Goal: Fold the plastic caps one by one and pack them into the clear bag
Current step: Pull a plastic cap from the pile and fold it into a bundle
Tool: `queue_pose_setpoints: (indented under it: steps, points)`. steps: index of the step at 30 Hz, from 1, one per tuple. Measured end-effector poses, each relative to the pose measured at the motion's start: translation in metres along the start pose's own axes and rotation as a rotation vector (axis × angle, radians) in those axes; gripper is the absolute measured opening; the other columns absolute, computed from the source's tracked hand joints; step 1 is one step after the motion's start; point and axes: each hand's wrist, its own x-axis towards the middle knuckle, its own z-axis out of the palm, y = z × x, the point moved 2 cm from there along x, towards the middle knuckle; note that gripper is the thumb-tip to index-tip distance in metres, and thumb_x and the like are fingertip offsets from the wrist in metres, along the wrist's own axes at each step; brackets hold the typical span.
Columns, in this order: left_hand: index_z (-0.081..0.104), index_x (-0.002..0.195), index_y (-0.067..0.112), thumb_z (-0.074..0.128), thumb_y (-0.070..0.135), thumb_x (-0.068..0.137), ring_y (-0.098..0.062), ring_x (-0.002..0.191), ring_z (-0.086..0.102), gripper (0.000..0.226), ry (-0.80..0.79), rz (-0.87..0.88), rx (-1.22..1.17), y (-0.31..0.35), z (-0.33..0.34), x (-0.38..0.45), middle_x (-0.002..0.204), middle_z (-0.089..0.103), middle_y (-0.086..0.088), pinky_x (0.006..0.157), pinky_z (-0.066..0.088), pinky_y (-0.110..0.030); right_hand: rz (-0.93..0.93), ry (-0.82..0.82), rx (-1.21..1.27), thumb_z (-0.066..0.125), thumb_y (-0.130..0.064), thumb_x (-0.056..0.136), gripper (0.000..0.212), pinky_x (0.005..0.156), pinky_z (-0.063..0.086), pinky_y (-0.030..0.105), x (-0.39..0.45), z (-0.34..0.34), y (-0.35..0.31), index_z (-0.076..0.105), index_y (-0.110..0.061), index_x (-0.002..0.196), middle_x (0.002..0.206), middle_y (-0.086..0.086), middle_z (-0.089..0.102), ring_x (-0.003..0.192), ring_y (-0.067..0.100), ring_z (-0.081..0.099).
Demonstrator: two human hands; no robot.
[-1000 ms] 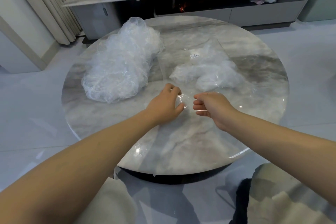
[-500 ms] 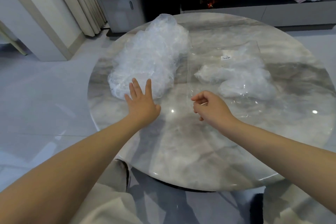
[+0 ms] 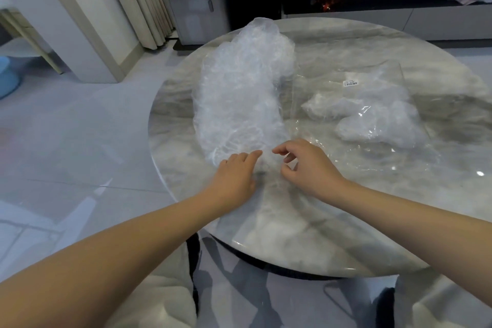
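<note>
The left hand (image 3: 235, 176) is being laid at the near end of the heap of loose plastic caps (image 3: 243, 96), fingers fairly straight, fingertips touching the crinkled film. The right hand (image 3: 306, 165) is being held just right of it, fingers curled loosely with thumb and forefinger close together; thin film is lying between the two hands (whether any of it is being pinched cannot be told, as it is too transparent). The heap is stretching away from the left hand across the round marble table (image 3: 306, 231). The clear bag (image 3: 370, 104) is lying beyond and to the right of the right hand, flat on the table, with folded caps showing white inside and a small label (image 3: 351, 83) near its far edge.
</note>
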Motion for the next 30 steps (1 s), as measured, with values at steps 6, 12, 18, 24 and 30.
queue_pose_setpoints:
  steps: [6,12,18,24,30]
  points:
    - [0.045,0.135,0.017,0.05,0.01,0.091,-0.021,0.112,0.053,0.045,0.121,0.005,-0.118,-0.004,-0.014,-0.014,0.12,0.06,-0.004,0.095,0.04,-0.031,-0.251,-0.135,-0.437,0.06,-0.023,0.087,0.053,0.095,0.039,0.03,-0.01,0.012,-0.003,0.046,-0.022,0.138,0.13,0.002,0.046,0.116,0.021,0.041]
    - [0.066,0.107,0.013,0.055,0.008,0.089,-0.017,0.098,0.06,0.022,0.398,0.045,-0.181,-0.005,-0.042,-0.021,0.102,0.068,0.001,0.09,0.044,-0.036,-0.276,-0.049,-0.384,0.072,-0.024,0.08,0.065,0.102,0.037,0.039,-0.007,0.013,-0.01,0.046,-0.023,0.14,0.142,0.011,0.039,0.121,0.028,0.043]
    - [0.067,0.093,0.014,0.06,0.021,0.088,-0.017,0.088,0.06,0.011,0.295,0.125,-0.095,0.002,-0.038,-0.042,0.091,0.066,0.002,0.085,0.043,-0.031,-0.463,0.129,-0.426,0.071,-0.026,0.075,0.011,0.074,0.043,0.038,-0.007,0.011,-0.023,0.075,-0.018,0.079,0.091,0.005,0.067,0.081,0.029,0.062]
    - [0.055,0.104,0.023,0.059,0.042,0.084,-0.011,0.096,0.049,0.027,0.143,0.086,0.001,0.005,-0.04,-0.069,0.1,0.055,0.009,0.089,0.026,-0.024,-0.617,0.005,-0.455,0.048,-0.038,0.082,0.03,0.084,0.031,0.026,-0.033,0.012,-0.029,0.069,-0.019,0.071,0.081,-0.005,0.07,0.088,0.019,0.062]
    - [0.052,0.128,0.022,0.059,0.034,0.087,-0.011,0.113,0.051,0.043,-0.202,0.082,-0.079,0.002,-0.023,-0.1,0.122,0.055,0.006,0.099,0.035,-0.025,-0.344,-0.352,-0.353,0.043,-0.032,0.098,0.015,0.056,0.033,0.019,-0.064,0.02,-0.019,0.052,-0.021,0.101,0.063,-0.01,0.055,0.057,0.007,0.048]
